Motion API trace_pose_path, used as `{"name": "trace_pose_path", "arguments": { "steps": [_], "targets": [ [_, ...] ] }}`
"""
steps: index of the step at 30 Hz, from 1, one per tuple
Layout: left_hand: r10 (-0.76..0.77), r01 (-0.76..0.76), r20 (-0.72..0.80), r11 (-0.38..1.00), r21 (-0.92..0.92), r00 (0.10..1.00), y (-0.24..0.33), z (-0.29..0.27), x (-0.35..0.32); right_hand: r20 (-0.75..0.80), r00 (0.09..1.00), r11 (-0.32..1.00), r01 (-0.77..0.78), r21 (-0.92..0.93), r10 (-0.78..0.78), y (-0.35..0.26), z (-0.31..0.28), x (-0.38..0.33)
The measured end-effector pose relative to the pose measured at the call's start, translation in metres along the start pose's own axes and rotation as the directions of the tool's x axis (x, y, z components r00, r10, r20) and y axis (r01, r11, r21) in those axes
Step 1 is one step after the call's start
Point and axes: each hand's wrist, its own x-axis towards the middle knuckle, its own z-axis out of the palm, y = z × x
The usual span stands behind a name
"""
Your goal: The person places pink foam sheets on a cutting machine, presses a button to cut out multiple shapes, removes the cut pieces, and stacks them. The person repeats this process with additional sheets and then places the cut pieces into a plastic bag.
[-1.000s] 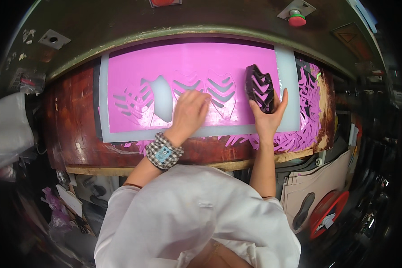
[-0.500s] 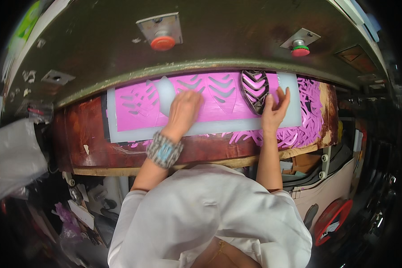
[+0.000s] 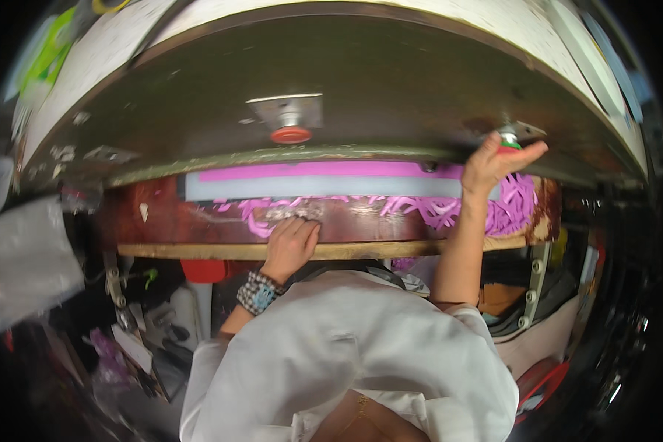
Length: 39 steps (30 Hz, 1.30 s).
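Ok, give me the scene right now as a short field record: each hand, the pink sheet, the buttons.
left hand: resting knuckles-down on the reddish-brown cutting board, near its front edge
right hand: raised, fingers at the green button on the press head
pink sheet: mostly under the press head, only a strip showing
red button: untouched
pink offcuts: piled at right

Your right hand [image 3: 493, 166] touches a green button [image 3: 510, 144] on the machine; your left hand [image 3: 291, 247] rests on the brown table [image 3: 199, 221] edge.
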Motion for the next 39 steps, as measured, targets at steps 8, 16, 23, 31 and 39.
{"name": "trace_pose_path", "arguments": {
  "steps": [8, 16, 23, 31, 39],
  "targets": [
    [0.262, -0.234, -0.127, 0.951, 0.2, 0.957, -0.008, 0.006, -0.041, 0.034, 0.994, 0.971, 0.098, 0.22, -0.108, -0.027, -0.051, -0.108],
    [0.231, -0.287, -0.31, 0.946, -0.15, 0.922, 0.004, 0.014, -0.088, 0.736, 0.656, 0.978, 0.018, 0.207, -0.167, -0.062, -0.094, -0.236],
    [0.272, -0.393, -0.405, 0.885, -0.252, 0.873, -0.108, -0.044, -0.211, 0.868, 0.486, 0.987, 0.156, 0.027, -0.101, -0.163, -0.055, -0.287],
    [-0.332, 0.191, -0.38, 0.913, -0.361, 0.863, -0.268, -0.193, -0.448, 0.826, 0.336, 0.664, 0.745, 0.06, -0.452, -0.315, 0.005, -0.391],
    [-0.862, 0.891, -0.403, 0.41, -0.196, 0.308, -0.342, -0.253, -0.669, 0.854, 0.262, 0.373, 0.924, -0.087, -0.45, -0.355, 0.019, -0.412]
  ]
}}
